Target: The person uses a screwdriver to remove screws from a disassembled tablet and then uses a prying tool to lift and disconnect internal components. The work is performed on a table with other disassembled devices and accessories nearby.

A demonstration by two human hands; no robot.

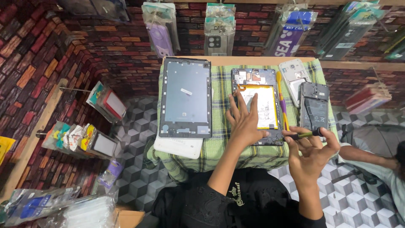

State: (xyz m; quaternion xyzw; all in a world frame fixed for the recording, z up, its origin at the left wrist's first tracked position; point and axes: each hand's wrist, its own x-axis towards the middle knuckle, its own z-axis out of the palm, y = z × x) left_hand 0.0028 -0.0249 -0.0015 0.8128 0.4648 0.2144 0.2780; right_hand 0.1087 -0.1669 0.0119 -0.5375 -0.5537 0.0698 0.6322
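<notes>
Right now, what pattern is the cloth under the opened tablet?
Green and white plaid cloth, seen in the head view.

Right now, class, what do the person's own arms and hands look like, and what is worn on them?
Both the left hand and right hand are bare: no gloves, rings or watch visible. The forearms are uncovered. Near the body, a black garment with a small light embroidered mark begins.

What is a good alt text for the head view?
The left hand presses on an opened tablet on a checked cloth, while the right hand holds a small screwdriver at its corner. A tablet frame lies left.
</notes>
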